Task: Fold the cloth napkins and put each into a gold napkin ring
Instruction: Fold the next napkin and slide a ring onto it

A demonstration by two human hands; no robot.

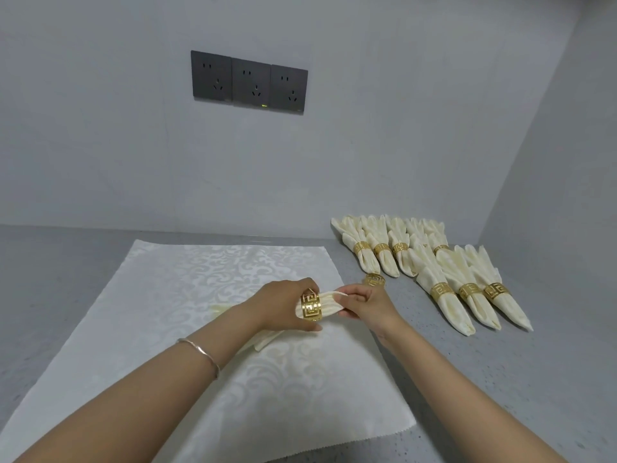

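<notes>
Head view: the folded cream cloth napkin [334,304] is held over a flat white damask cloth [167,295], threaded through a gold fretwork metal napkin ring [311,307]. The left grip [283,305] is clamped round the ring and the napkin behind it, and the right grip [367,304] is pinched on the napkin tip protruding from the ring. The damask cloth lies spread on the grey speckled table [500,379], a loose second gold ring [374,280] lies on the table just beyond the right grip, and farther right lie two rows of cream napkins already set in gold rings [447,295], near the wall corner.
</notes>
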